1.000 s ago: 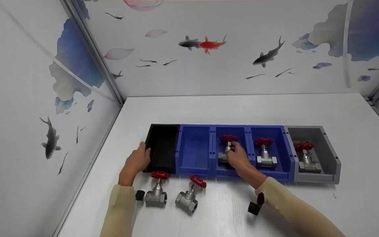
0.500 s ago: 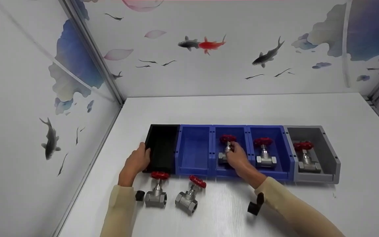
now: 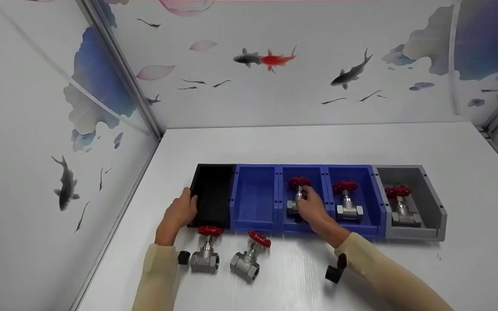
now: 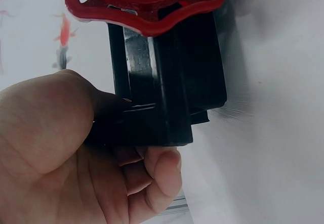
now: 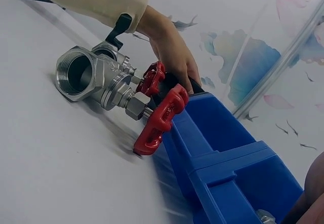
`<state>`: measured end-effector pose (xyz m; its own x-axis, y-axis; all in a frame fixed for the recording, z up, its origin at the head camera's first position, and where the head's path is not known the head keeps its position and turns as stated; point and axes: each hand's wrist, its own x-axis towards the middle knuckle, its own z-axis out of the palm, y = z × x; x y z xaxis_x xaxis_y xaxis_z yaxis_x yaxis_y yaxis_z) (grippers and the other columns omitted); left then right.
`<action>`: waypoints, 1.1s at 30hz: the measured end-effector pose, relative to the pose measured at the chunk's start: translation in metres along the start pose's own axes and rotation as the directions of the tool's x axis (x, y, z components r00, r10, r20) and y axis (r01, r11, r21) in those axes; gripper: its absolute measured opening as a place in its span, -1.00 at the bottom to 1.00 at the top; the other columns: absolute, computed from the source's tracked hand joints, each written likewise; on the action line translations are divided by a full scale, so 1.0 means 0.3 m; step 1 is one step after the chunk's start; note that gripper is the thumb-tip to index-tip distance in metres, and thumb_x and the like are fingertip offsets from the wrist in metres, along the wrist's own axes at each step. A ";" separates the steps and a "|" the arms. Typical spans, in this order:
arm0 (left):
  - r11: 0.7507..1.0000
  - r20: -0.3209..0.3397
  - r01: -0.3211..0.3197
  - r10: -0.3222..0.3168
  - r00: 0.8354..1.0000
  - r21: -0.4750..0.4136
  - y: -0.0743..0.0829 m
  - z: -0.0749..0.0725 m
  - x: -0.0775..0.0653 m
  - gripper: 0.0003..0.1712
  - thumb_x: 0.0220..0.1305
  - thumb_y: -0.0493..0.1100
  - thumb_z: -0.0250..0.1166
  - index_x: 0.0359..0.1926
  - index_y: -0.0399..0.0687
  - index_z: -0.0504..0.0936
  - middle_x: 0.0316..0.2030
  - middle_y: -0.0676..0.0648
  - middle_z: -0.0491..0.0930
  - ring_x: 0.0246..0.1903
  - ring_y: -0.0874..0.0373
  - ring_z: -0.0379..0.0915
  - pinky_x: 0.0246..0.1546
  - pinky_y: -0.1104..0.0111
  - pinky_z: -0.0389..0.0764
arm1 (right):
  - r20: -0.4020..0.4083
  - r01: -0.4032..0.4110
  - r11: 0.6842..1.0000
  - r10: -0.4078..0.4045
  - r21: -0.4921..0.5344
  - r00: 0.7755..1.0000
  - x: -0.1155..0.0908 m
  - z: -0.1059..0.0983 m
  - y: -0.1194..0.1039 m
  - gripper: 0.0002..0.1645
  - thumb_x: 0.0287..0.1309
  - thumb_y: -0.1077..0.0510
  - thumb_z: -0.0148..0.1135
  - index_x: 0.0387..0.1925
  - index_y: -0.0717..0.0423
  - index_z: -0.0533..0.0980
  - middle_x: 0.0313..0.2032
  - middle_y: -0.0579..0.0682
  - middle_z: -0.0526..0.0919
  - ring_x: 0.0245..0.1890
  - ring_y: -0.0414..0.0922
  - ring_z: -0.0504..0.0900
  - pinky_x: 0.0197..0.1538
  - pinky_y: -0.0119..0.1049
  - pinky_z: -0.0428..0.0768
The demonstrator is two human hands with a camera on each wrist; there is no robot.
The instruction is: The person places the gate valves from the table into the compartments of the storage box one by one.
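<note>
Nothing visibly moved since the earlier frames; both hands hold position. Left hand (image 3: 181, 210): fingers curled under the black bin (image 3: 213, 194), thumb over its wall. Right hand (image 3: 313, 206): thumb and fingers closed around the stem of a red-wheeled valve (image 3: 298, 195), inside the middle blue bin (image 3: 292, 226). Two loose valves (image 3: 205, 260) lie on the worktop (image 3: 288, 276), nearer the wearer than the bins.

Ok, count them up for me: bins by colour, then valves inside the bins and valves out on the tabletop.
Black bin: 1
Blue bins: 3
Grey bin: 1
Valves inside bins: 3
Valves on the tabletop: 2
Total: 10 (5 bins, 5 valves)
</note>
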<state>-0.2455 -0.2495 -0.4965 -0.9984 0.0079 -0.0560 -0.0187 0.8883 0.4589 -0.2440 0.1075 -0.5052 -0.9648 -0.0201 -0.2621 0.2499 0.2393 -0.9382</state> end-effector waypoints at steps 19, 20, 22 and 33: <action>1.000 -0.001 -0.009 0.009 1.000 -0.006 0.001 0.002 -0.004 -0.72 0.56 -0.11 -0.07 -0.01 -0.27 0.35 -0.42 -0.26 0.58 -0.47 -0.08 0.55 -0.46 0.07 0.50 | 0.031 -0.019 0.998 0.021 -0.064 0.999 -0.010 -0.008 -0.009 -0.13 0.23 0.26 -0.05 0.51 0.35 -0.09 0.47 0.36 0.07 0.44 0.21 0.14 0.41 0.11 0.21; 1.000 -0.002 -0.012 0.012 1.000 -0.007 0.001 0.001 -0.005 -0.72 0.56 -0.11 -0.07 -0.01 -0.28 0.35 -0.42 -0.27 0.58 -0.48 -0.08 0.55 -0.46 0.07 0.51 | 0.040 -0.013 0.997 0.016 -0.078 0.999 -0.014 -0.011 -0.013 -0.11 0.23 0.25 -0.04 0.52 0.34 -0.11 0.48 0.35 0.04 0.46 0.21 0.10 0.43 0.11 0.18; 1.000 -0.002 -0.011 0.011 1.000 -0.007 0.001 -0.001 -0.006 -0.72 0.56 -0.11 -0.08 0.00 -0.28 0.35 -0.41 -0.27 0.58 -0.47 -0.08 0.56 -0.46 0.07 0.51 | 0.057 0.006 0.995 0.000 -0.099 0.998 -0.024 -0.016 -0.020 -0.07 0.24 0.22 0.01 0.53 0.32 -0.14 0.50 0.33 0.01 0.48 0.20 0.05 0.44 0.12 0.13; 1.000 -0.007 -0.006 0.006 1.000 -0.001 0.001 -0.001 -0.005 -0.72 0.55 -0.10 -0.07 0.00 -0.27 0.36 -0.38 -0.30 0.59 -0.41 -0.14 0.58 -0.41 0.03 0.52 | 0.102 0.051 0.975 -0.029 -0.216 0.994 -0.078 -0.044 -0.050 -0.06 0.32 0.07 0.12 0.55 0.21 -0.10 0.52 0.30 -0.07 0.51 0.26 -0.08 0.46 0.20 0.00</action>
<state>-0.2442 -0.2495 -0.4959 -0.9989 0.0101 -0.0466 -0.0125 0.8876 0.4605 -0.2262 0.1172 -0.4820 -0.9585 -0.1256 -0.2560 0.1769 0.4423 -0.8792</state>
